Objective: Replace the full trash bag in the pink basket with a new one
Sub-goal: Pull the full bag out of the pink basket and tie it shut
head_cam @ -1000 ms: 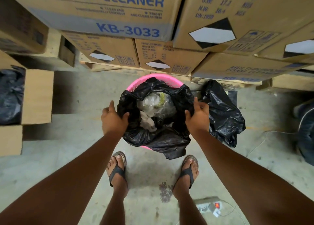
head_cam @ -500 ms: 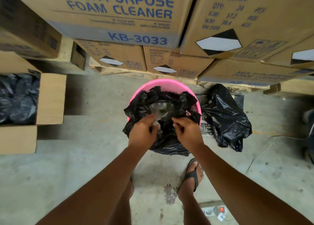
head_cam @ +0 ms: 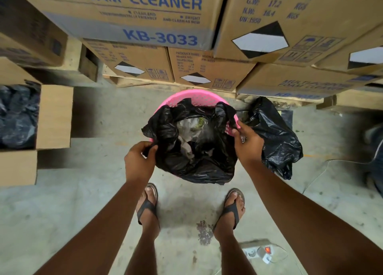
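A pink mesh basket [head_cam: 190, 97] stands on the concrete floor in front of my feet. A black trash bag [head_cam: 199, 162] lines it, its mouth open, with crumpled clear plastic and paper waste [head_cam: 191, 129] inside. My left hand [head_cam: 138, 160] pinches the bag's rim on the left side. My right hand [head_cam: 246, 142] grips the rim on the right, against the basket's edge. Another black plastic bag [head_cam: 275, 137] lies on the floor just right of the basket.
Stacked cardboard cartons [head_cam: 145, 15] of foam cleaner on wooden pallets stand right behind the basket. An open carton [head_cam: 53, 117] with black bags inside sits at the left. A power strip [head_cam: 258, 252] with a cable lies on the floor by my right foot.
My hands had come together over the middle of the bag; now they have spread apart to its left and right rim, and the bag's mouth is open again.
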Action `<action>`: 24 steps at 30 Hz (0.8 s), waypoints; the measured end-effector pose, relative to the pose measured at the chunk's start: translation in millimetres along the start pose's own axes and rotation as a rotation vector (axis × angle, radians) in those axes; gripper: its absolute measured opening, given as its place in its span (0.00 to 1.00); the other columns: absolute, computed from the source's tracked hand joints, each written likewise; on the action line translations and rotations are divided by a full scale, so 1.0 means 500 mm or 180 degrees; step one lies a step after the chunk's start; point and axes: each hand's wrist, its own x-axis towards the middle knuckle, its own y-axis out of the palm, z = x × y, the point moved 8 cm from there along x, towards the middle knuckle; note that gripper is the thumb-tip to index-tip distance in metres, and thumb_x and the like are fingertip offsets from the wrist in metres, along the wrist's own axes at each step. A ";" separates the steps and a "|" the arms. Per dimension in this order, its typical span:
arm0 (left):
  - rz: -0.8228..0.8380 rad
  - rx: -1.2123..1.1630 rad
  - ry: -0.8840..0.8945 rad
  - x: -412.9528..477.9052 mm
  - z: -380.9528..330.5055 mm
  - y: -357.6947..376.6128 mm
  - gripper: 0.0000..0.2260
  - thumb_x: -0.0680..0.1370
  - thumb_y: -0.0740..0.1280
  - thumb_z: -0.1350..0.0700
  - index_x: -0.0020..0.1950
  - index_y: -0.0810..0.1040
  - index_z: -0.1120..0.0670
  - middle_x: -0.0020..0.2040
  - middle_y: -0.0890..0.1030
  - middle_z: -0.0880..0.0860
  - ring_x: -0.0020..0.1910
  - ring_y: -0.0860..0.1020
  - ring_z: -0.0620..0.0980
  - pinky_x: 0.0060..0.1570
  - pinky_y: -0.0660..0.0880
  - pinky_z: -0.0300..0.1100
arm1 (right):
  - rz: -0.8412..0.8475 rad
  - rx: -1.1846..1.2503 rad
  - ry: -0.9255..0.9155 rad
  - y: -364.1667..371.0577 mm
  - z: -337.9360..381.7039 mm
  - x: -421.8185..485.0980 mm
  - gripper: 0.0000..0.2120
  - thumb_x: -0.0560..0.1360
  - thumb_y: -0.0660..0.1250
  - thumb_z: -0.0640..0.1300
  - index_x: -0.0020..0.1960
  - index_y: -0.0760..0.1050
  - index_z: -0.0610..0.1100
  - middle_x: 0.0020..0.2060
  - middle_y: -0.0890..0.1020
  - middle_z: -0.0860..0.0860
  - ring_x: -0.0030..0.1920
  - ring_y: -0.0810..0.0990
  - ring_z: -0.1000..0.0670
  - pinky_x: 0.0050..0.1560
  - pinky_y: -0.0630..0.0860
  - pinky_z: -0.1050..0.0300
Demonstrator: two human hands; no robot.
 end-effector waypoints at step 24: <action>0.0703 -0.1282 0.0950 0.001 -0.262 0.031 0.05 0.81 0.60 0.54 0.54 0.73 0.52 0.54 0.82 0.52 0.58 0.79 0.50 0.58 0.76 0.51 | 0.0142 0.1003 -0.0604 -0.012 0.217 -0.060 0.02 0.80 0.64 0.39 0.49 0.71 0.43 0.59 0.79 0.49 0.60 0.77 0.54 0.56 0.74 0.58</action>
